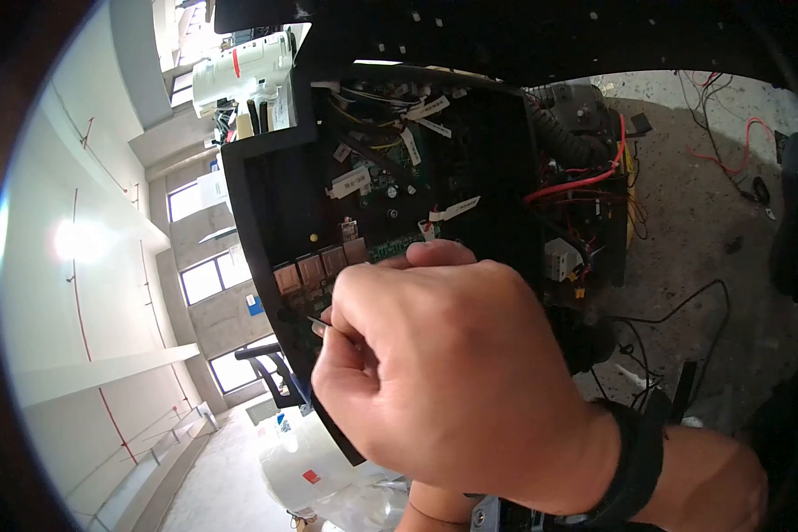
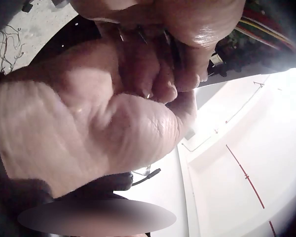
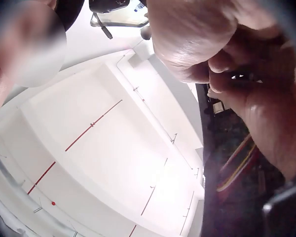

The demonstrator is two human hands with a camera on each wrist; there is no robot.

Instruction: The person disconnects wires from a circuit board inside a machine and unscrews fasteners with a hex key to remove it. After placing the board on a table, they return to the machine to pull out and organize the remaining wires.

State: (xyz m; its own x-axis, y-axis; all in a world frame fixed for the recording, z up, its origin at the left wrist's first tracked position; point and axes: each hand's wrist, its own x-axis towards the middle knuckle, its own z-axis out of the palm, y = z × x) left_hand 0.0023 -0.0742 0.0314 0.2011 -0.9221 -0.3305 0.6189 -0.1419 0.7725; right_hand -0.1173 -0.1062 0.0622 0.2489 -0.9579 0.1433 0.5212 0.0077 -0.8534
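Observation:
In the head view my right hand [image 1: 461, 363], with a black strap [image 1: 634, 470] round its wrist, reaches in over a black-framed electrical cabinet [image 1: 262, 182]. Its curled thumb and index finger pinch a thin grey metal piece [image 1: 317, 323], mostly hidden by the fingers. Just beyond are a row of brownish blocks [image 1: 310, 270] and a green circuit board [image 1: 395, 246]. My left forearm [image 1: 434, 508] enters from below. In the left wrist view my left hand [image 2: 108, 108] has curled fingers close against the right hand [image 2: 202, 22]; I cannot tell what it holds.
Wires with white labels [image 1: 350, 183] run through the cabinet. Beside it are a red cable [image 1: 585, 182], a black corrugated hose [image 1: 563, 129] and a white connector block [image 1: 560, 260]. Loose black cable [image 1: 723, 297] lies on the floor. A white cylindrical machine [image 1: 239, 71] stands behind.

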